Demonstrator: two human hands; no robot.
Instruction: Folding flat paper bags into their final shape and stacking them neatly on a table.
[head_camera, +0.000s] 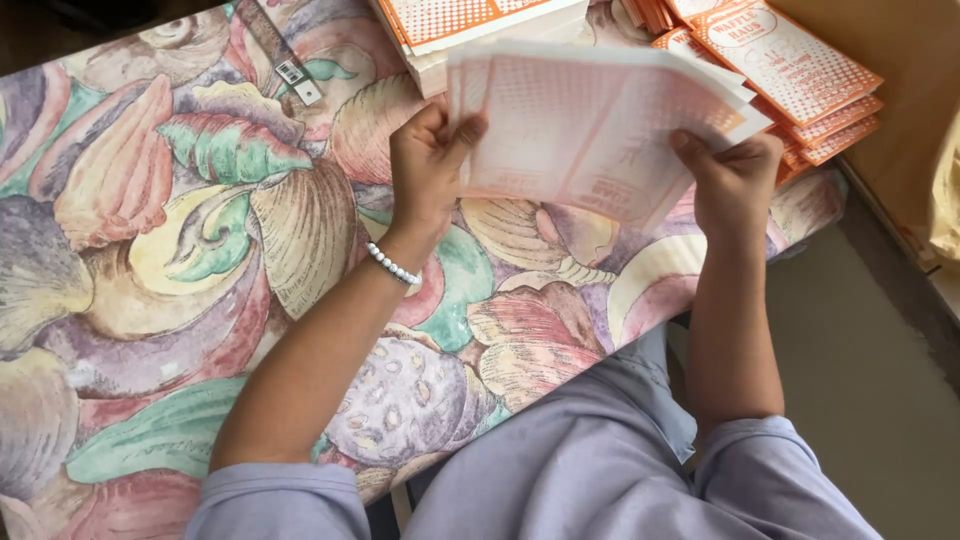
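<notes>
Both of my hands hold a fanned stack of pink printed paper sheets (590, 125) above the table. My left hand (428, 165) grips the stack's left edge, thumb on top; a white bead bracelet (392, 266) is on that wrist. My right hand (735, 180) grips the stack's right side from below, thumb pressed on the top sheet. The sheets are tilted slightly and spread apart at their upper right corners.
A floral-patterned cloth (170, 250) covers the table. Piles of orange-and-white printed cards (800, 80) lie at the far right; a white block of similar sheets (470, 30) sits at the top. A dark strap with a small tag (290, 60) lies top left.
</notes>
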